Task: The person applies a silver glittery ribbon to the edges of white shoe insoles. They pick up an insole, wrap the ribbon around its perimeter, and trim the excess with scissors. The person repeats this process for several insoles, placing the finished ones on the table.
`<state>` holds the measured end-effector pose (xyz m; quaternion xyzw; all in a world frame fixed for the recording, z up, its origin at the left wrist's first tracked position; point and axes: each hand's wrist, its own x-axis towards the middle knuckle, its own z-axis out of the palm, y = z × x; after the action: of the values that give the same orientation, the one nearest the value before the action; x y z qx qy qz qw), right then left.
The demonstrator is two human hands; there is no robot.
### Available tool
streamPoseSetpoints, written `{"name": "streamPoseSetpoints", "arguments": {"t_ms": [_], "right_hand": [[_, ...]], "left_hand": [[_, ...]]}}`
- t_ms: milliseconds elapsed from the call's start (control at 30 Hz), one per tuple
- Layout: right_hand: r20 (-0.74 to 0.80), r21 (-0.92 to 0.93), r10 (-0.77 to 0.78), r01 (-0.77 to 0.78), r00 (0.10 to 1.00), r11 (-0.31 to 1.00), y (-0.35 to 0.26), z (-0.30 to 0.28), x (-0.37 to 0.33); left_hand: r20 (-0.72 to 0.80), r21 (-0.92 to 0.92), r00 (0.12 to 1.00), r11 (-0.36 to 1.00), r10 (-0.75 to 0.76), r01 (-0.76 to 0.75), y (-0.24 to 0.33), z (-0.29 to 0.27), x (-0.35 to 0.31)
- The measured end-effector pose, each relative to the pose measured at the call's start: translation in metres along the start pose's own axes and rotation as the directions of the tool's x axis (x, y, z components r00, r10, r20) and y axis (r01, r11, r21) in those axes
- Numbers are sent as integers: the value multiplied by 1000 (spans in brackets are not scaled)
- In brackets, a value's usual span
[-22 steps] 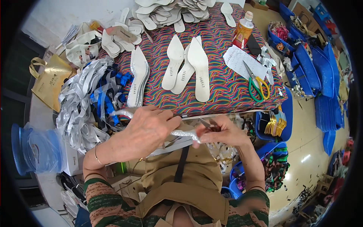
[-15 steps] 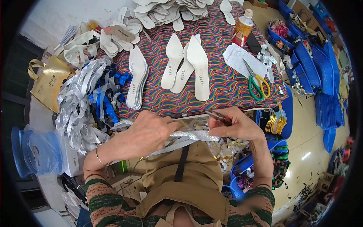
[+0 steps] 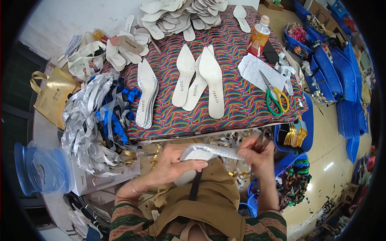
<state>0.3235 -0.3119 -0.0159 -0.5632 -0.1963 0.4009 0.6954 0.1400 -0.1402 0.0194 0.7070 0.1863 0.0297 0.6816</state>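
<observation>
Over my lap, my left hand (image 3: 172,164) is closed on a white shoe insole (image 3: 202,154), its thumb pressed on the face. A glittery silver strip (image 3: 221,150) runs along the insole's upper edge and stretches to the right. My right hand (image 3: 257,156) pinches the strip's far end. Dark small snips (image 3: 263,140) are tucked in that same hand, pointing up. On the table, a stack of silver-edged insoles (image 3: 146,94) lies left of several plain white insoles (image 3: 210,86).
Silver strips (image 3: 86,124) hang in a heap at the table's left. A bottle (image 3: 259,36), a paper note (image 3: 259,72) and scissors (image 3: 275,96) with green and yellow handles lie on the patterned tablecloth (image 3: 169,120). Blue bins (image 3: 297,160) stand at the right. More insoles (image 3: 177,20) pile up at the back.
Both hands have moved down from the table edge, the right also to the right. The left hand now holds an insole in plain sight, with the silver strip pulled along its edge.
</observation>
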Motion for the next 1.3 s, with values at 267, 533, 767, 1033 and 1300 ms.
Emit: {"name": "streamPoseSetpoints", "arguments": {"t_ms": [267,533,767,1033,1300], "right_hand": [[-23,326,-45,50,999,944,50,59,-15],[136,-87,-43,55,990,995,44,43,-24],[312,-429,-220,344,924,835,40,35,-12],[184,-350,-343,387,921,853,35,35,13],[290,-331,-126,223,949,917,14,15,2]], "left_hand": [[-154,-584,988,809,-31,-66,3,26,26],[-188,-615,982,782,-26,-97,-8,16,30],[48,-930,983,367,179,-22,-32,11,39],[-165,-571,985,819,-52,-52,-28,45,29],[-309,-671,949,691,71,-270,-19,22,33]]}}
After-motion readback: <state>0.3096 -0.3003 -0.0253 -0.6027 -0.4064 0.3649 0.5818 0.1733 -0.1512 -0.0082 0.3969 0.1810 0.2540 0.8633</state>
